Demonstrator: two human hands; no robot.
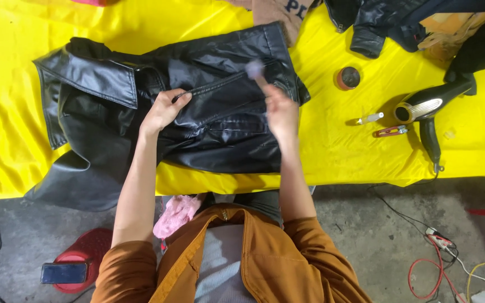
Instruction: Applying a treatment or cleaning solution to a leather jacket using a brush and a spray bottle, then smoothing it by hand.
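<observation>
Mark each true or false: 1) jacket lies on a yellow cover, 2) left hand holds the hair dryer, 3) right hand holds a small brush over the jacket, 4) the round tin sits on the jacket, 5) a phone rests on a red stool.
1) True: the black jacket lies on the yellow cover.
2) False: the left hand pinches the jacket by its zipper; the hair dryer lies untouched to the right.
3) True: the right hand holds a small brush, blurred.
4) False: the tin sits on the cover, right of the jacket.
5) True: the phone rests on the red stool.
</observation>
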